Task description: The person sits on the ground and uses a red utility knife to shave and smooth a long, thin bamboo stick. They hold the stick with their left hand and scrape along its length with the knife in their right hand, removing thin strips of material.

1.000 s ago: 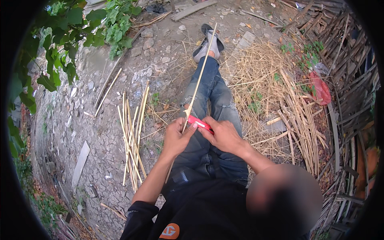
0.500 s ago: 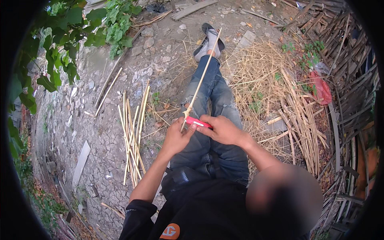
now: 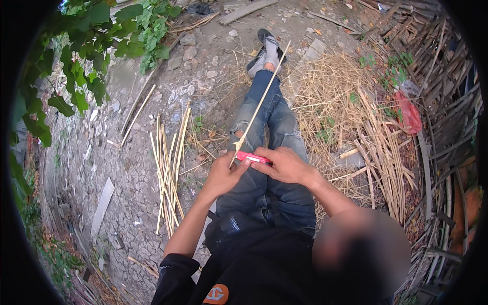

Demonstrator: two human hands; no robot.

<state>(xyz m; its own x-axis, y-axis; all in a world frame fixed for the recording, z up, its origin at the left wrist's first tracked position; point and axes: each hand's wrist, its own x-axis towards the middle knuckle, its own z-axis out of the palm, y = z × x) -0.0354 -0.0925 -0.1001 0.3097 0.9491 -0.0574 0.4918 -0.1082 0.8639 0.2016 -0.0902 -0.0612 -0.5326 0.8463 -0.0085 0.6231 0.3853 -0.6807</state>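
A long, thin bamboo strip (image 3: 265, 97) slants from my lap out over my crossed legs. My left hand (image 3: 224, 174) is closed round its near end, just above my thigh. In my right hand (image 3: 285, 164) is a red utility knife (image 3: 252, 157), its handle lying across toward the left fingers. The left thumb presses against the knife. Where the knife meets the strip, a pale shaving (image 3: 238, 145) peels out from the surface. The blade itself is too small to make out.
To the left, a bundle of split bamboo strips (image 3: 170, 170) lies on cracked soil. Straw-like shavings (image 3: 330, 86) and a heap of longer strips (image 3: 389, 168) spread at the right, near a red plastic bag (image 3: 407, 113). Leafy vines (image 3: 76, 61) hang at the upper left.
The strip's far end has swung slightly right and down. The shaving at the knife looks a little larger. Both hands have stayed nearly in place.
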